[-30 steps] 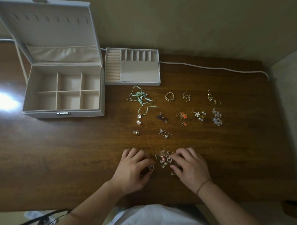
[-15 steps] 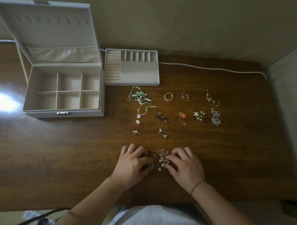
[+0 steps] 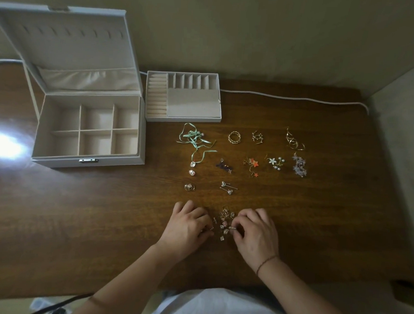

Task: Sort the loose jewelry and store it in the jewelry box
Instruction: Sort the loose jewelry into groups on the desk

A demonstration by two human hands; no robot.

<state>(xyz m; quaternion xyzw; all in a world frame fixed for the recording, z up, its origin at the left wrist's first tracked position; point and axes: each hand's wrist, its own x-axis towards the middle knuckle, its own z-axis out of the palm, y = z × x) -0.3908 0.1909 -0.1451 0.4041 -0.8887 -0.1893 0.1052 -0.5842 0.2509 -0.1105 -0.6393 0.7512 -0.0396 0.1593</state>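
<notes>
Left hand (image 3: 188, 227) lower centre of frame, knuckles up, fingers curled down onto the wooden table (image 3: 103, 223), fingertips pinching something small and gold at its right edge; exactly what, too small to tell. Right hand (image 3: 257, 232) just right of it, likewise curled, thumb and forefinger pinching a tiny piece at its left edge. Between the two, touching both sets of fingertips: unsorted pile (image 3: 224, 223) of small gold and pearl bits, no clear long axis, equally near either hand.

Above the pile, already laid out in separate groups: stud pair (image 3: 228, 187), gold ring (image 3: 189, 187), mint ribbon piece (image 3: 194, 142), gold band ring (image 3: 234, 137), star earrings (image 3: 251, 167), flower earrings (image 3: 275, 162), lilac cluster (image 3: 300, 168).

Upper left of frame, well apart from both hands: jewelry box (image 3: 88, 128), lid up, six compartments showing nothing inside. Insert tray (image 3: 183, 97) just beside its right wall. Box up and left of the pile, so left hand probably the nearer for storing; sorting not yet finished, by the look of it.
</notes>
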